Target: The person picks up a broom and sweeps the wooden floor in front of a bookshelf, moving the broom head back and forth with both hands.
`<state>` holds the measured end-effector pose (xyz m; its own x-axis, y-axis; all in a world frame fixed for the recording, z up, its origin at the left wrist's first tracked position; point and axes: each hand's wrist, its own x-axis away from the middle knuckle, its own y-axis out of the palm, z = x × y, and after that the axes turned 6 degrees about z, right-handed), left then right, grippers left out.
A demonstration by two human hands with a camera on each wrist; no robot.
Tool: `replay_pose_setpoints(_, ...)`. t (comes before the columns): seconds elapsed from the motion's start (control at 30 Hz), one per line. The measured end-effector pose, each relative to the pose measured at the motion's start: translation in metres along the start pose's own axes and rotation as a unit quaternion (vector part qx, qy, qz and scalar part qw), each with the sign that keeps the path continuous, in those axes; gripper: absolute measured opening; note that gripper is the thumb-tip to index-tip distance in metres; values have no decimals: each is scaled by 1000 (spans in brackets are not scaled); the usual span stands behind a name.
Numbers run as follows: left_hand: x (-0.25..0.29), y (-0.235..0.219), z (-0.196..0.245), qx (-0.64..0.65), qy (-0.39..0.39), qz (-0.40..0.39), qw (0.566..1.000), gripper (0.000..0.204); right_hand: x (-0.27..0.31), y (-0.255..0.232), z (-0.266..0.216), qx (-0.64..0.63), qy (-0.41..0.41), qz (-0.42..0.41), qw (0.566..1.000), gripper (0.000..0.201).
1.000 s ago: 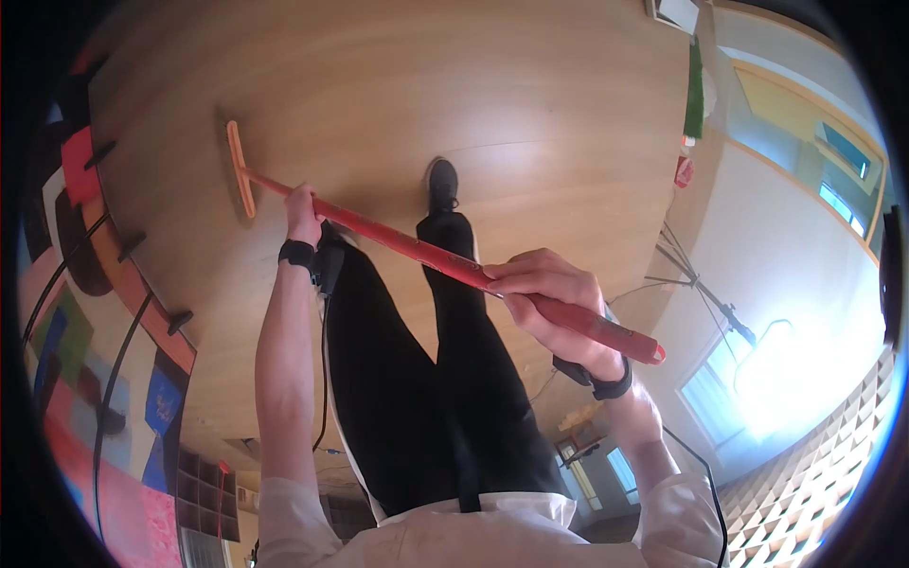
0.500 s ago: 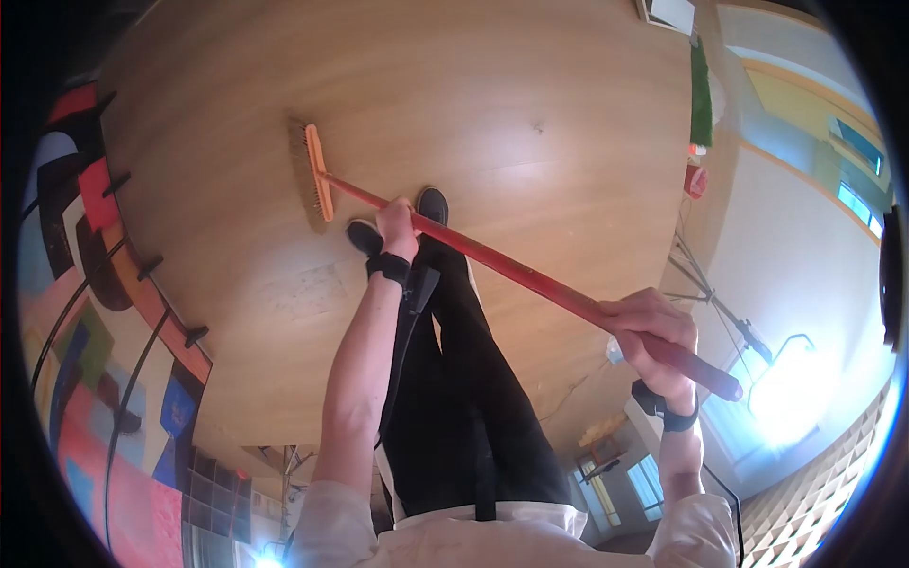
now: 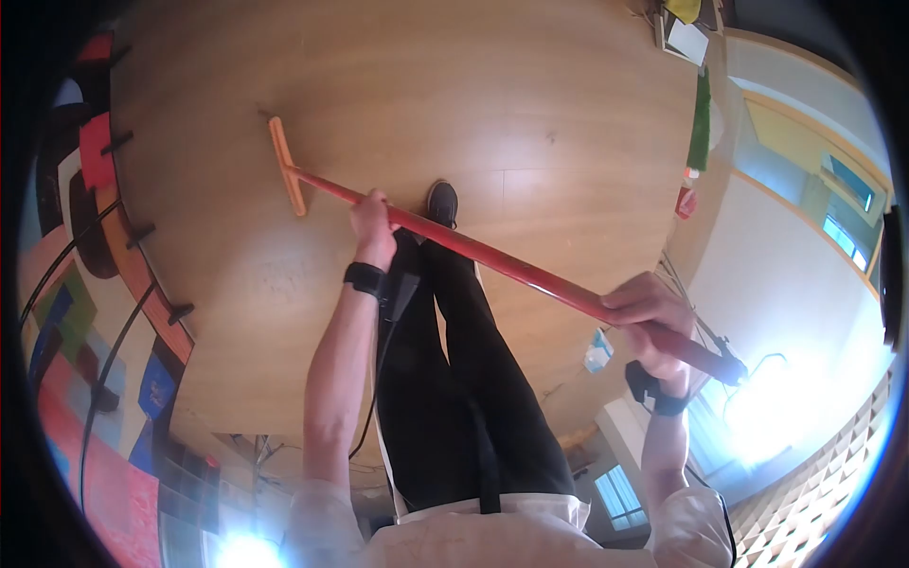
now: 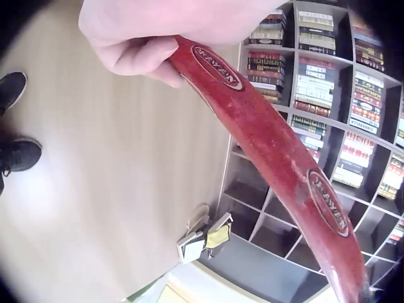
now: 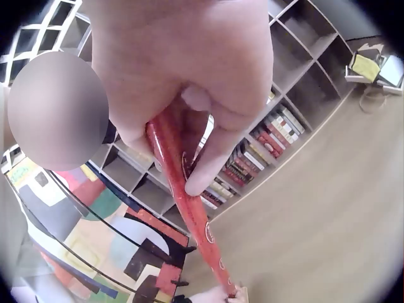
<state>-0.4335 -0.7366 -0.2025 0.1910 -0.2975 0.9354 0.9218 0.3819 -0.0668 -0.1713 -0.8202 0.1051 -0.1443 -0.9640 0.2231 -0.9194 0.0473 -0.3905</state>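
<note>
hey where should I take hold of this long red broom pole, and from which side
Grip the long red pole at two spread spots: left hand towards the orange broom head, right near the far end. I'd come from above; it slants across the body and is slim enough for fingers to wrap.

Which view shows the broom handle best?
Head: it shows nearly all of the red handle, up from the orange broom head. Left wrist: only a close stretch, with oval labels. Right wrist: foreshortened, leading away from the right fingers.
</note>
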Motion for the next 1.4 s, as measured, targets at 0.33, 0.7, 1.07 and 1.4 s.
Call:
replay_pose_setpoints(0.33, -90, -77, 17, -48, 48, 42, 997, 15, 4, 110, 26, -17, 0, 2, 1000, 18)
replay_pose_setpoints(0.7, -101, -81, -9, -92, 86, 36, 991, 13, 16, 89, 49, -37, -34, -17, 999, 24)
replay_pose_setpoints(1.07, -46, 64, -133, -47, 110, -11, 993, 11, 25, -95, 107, 17, -48, -27, 998, 21)
replay_pose_setpoints(1.4, 67, 246, -201, -32, -16, -44, 998, 16, 51, -253, 94, 146, -42, -13, 988, 14)
